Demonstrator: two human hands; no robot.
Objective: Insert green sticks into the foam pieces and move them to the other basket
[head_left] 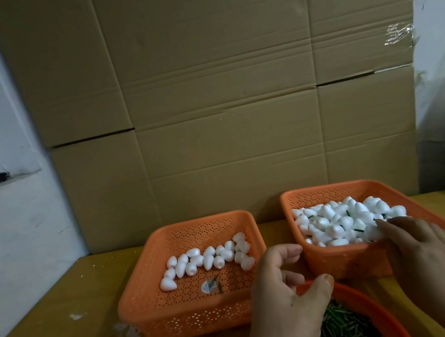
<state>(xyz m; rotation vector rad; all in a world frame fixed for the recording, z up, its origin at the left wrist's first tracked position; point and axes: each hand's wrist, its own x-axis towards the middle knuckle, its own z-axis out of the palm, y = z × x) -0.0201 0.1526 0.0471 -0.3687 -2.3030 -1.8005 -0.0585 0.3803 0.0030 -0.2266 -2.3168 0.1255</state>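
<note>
The right hand (427, 249) reaches with straight fingers over the foam pieces (344, 221) heaped in the right basket (341, 260), grip released. The left hand (282, 287) hovers loosely curled, holding nothing, above the bowl of green sticks (346, 324); the left basket (183, 312) on the bench (53, 332) holds more foam.

Left hand (281, 288) hovering low at centre, back toward the camera, fingers (289, 253) loosely curled, thumb (320, 287) sticking out to the right, nothing visibly pinched between them. Right hand (424, 252) reaching forward and leftward from the lower right corner, palm down, fingers (393, 228) stretched nearly straight and spread slightly, somewhat blurred; a ring showing on one finger. Both wrists running off the bottom edge, hands apart, not touching each other.
</note>
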